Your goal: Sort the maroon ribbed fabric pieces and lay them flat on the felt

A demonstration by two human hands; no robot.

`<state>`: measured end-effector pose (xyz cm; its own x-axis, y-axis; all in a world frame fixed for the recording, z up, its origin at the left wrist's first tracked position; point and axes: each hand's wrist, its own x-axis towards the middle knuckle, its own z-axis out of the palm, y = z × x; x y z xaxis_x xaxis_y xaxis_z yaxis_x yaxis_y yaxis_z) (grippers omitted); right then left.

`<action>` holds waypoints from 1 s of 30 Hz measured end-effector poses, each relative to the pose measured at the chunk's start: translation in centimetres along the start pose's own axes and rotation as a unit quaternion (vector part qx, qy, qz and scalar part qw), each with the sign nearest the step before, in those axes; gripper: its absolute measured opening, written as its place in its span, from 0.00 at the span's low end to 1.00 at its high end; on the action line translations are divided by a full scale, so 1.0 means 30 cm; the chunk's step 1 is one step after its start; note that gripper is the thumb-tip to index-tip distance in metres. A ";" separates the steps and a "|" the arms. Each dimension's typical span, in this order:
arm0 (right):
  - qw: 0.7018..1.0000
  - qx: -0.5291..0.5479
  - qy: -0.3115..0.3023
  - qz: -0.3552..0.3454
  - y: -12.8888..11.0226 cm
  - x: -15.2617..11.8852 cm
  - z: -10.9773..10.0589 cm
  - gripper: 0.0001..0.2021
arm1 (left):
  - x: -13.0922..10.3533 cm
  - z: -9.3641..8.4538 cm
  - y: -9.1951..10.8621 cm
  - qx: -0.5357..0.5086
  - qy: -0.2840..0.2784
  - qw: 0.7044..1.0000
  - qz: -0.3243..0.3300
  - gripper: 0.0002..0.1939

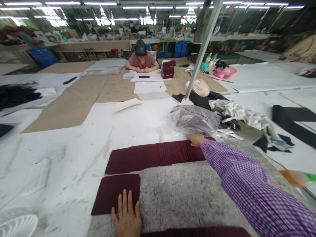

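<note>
The left hand [127, 217] lies flat, palm down, fingers spread slightly and straight, their tips resting on the near edge of a single maroon fabric piece [116, 193]. That piece extends ahead of the fingertips and a little to their left, its long axis running left to right across the grey felt mat [180, 194]. The right hand [196, 139] reaches far forward in its purple checked sleeve [247, 184], and its fingers curl down onto the far right end of the fanned row of maroon pieces [155, 156]; whether they pinch an edge or merely press cannot be told. The row stretches leftward from those fingers, long axis left to right, ending just beyond the single piece. So the left hand is the nearer one to the single piece, the right the nearer one to the row. Just beyond the right fingers sits a clear plastic bag [195, 119]. Far across the table [49, 158] another person [142, 59] works over paper sheets.
</note>
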<state>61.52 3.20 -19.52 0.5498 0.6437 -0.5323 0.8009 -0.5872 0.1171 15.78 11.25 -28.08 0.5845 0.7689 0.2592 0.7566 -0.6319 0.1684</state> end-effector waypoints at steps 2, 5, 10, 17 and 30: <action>1.000 -0.004 0.020 0.009 -0.002 -0.004 0.008 0.15 | -0.001 0.001 0.001 -0.002 0.000 1.000 -0.004 0.31; 0.998 -0.012 0.061 0.019 -0.005 -0.007 0.015 0.17 | -0.001 0.007 0.002 -0.004 0.006 1.000 -0.006 0.31; 0.996 -0.009 0.086 0.024 0.002 -0.012 0.029 0.17 | 0.000 0.013 0.001 -0.003 0.012 1.000 0.001 0.30; 0.993 0.000 0.100 0.058 -0.022 -0.051 0.070 0.13 | -0.005 0.009 -0.002 -0.021 0.001 1.000 -0.009 0.31; 0.964 0.042 0.231 0.123 -0.054 -0.130 0.200 0.22 | -0.003 0.029 -0.001 -0.034 0.030 0.999 -0.017 0.31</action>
<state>56.65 -1.28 -22.67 0.7835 0.6181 -0.0649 0.6211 -0.7753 0.1147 15.95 11.29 -28.94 0.5385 0.7845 0.3075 0.7531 -0.6118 0.2420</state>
